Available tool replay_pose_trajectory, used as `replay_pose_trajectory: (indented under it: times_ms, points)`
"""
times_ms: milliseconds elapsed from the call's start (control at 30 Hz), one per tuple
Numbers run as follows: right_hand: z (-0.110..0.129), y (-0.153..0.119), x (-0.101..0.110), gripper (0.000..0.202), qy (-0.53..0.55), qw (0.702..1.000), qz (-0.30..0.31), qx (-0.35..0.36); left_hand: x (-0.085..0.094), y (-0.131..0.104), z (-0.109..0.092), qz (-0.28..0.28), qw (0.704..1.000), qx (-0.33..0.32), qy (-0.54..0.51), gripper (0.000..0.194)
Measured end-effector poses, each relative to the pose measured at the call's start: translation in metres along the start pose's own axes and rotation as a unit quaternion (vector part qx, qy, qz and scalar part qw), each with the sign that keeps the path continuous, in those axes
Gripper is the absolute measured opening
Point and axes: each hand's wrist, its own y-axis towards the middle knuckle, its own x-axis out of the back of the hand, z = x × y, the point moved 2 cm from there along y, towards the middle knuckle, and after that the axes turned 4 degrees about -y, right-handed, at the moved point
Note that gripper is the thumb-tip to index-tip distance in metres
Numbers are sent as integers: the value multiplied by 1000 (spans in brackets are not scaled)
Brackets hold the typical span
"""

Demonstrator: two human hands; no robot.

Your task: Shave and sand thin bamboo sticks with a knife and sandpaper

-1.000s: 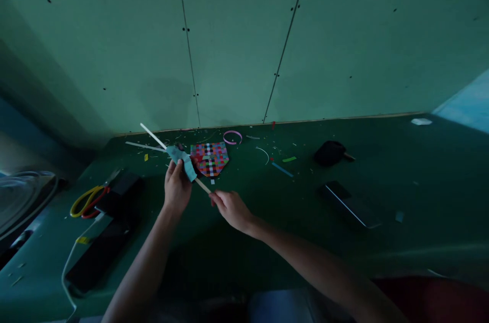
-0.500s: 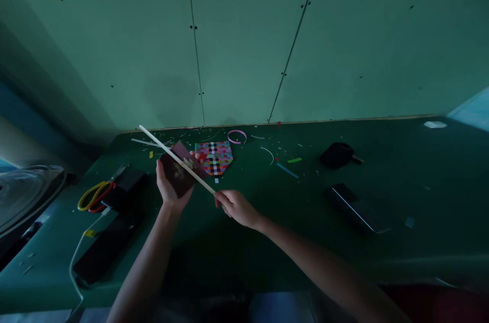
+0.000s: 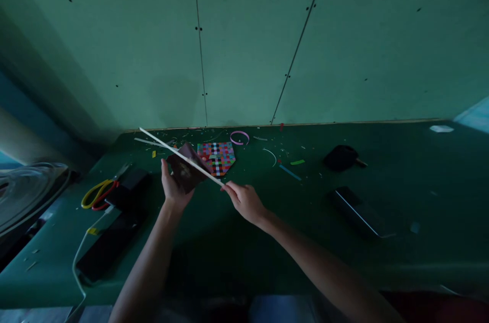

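My left hand holds a dark brown sheet, bent upward at its far edge, with the palm under it and the thumb at its left side. Across the sheet lies a long pale stick, pointing to the upper left. The fingers of my right hand are pinched round the stick's near end. Just behind my left hand a woven multicoloured piece rests on the green table, partly hidden by the sheet and my left fingertips.
Scissors with yellow and red handles, a black box and a white cable lie at left. A purple ring and paper scraps lie at the back. A black pouch and a phone are at right.
My right hand has moved slightly up and to the right with the stick's near end. The stick lies at a somewhat flatter angle across the sheet. The view has shifted slightly.
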Motion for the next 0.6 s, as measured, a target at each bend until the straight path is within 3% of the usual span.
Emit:
replay_pose_trajectory:
  times_ms: [200, 333, 467, 600]
  points:
    - [-6, 3, 9, 34, -56, 997, -48, 34, 12, 8, -4, -85, 996, -10, -1, 59]
    - [-8, 6, 17, 40, -69, 995, -65, 39, 13, 6, -7, -68, 997, 48, 3, 58]
    - [-11, 8, 17, 41, -84, 994, -21, 67, 7, 1, -4, -57, 992, 108, 15, 53]
    - [-13, 8, 13, 40, -85, 995, -2, 57, 7, 1, 0, -48, 994, 99, 23, 62]
